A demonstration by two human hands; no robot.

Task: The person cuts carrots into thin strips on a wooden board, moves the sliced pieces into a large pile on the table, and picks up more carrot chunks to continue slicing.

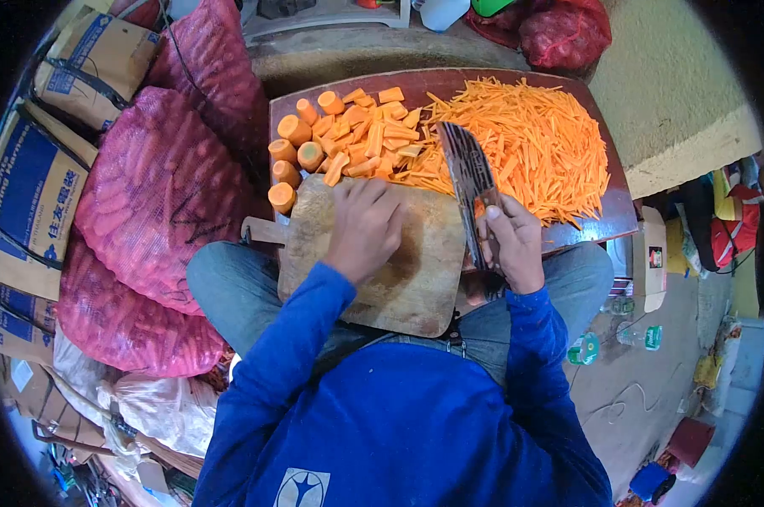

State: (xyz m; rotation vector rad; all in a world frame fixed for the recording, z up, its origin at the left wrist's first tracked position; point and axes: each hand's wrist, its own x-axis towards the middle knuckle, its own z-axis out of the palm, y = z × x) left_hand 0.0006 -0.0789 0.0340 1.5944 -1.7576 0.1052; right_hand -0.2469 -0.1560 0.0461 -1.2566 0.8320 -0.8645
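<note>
A wooden cutting board (416, 270) with a handle at its left lies across my lap. My left hand (365, 226) is over its upper part, fingers bent, at the near edge of the carrot pieces (373, 135); whatever is under the fingertips is hidden. In my right hand (513, 241) is a broad dark-bladed knife (465, 165), held by its handle at the board's right edge, blade pointing up and away. Thick carrot chunks (294, 129) stand on the left of the low reddish table (614, 190). A large heap of thin carrot strips (534, 144) covers its right part.
Pink mesh sacks (158, 194) of carrots are piled at the left, beside cardboard boxes (27, 194). A red mesh bag (564, 34) lies beyond the table. Plastic bottles (640, 335) and an open carton (650, 262) are on the floor at the right.
</note>
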